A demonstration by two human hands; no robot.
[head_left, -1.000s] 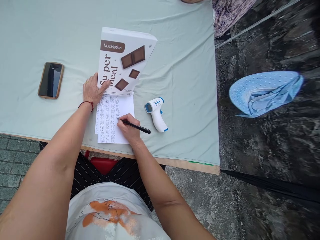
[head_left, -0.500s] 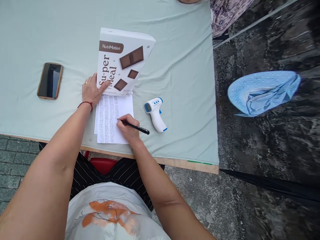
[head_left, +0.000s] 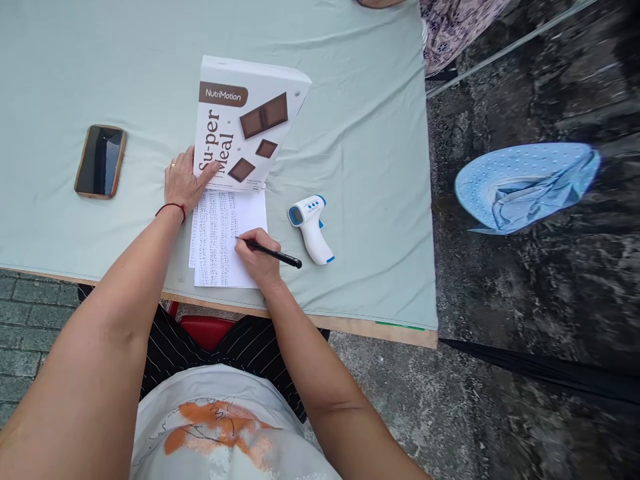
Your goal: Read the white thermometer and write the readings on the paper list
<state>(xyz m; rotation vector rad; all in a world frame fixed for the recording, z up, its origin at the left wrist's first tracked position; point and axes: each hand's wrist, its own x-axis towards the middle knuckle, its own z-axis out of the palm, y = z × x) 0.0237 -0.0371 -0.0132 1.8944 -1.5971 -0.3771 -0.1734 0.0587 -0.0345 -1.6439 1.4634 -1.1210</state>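
My right hand (head_left: 260,257) pinches a black pen (head_left: 276,253), its tip on a sheet of paper (head_left: 245,267) covered in columns of small handwriting. A second written sheet shows under its left edge. My left hand (head_left: 186,179) grips the lower left corner of a white NutriMotion Su-per Meal box (head_left: 255,77), thumb across the front and the other fingers along the side. The box covers the top of the paper. To the right of the pen lies a white and blue infrared thermometer (head_left: 311,230), apart from both hands.
A phone (head_left: 100,162) lies screen up at the left on the pale green tablecloth (head_left: 370,200). Off the table's right edge, a blue dotted sun hat (head_left: 525,187) lies on dark stone. A red seat (head_left: 206,331) shows below the front edge.
My right hand and the pen have shifted very slightly to the right on the paper. My left hand stays on the box.
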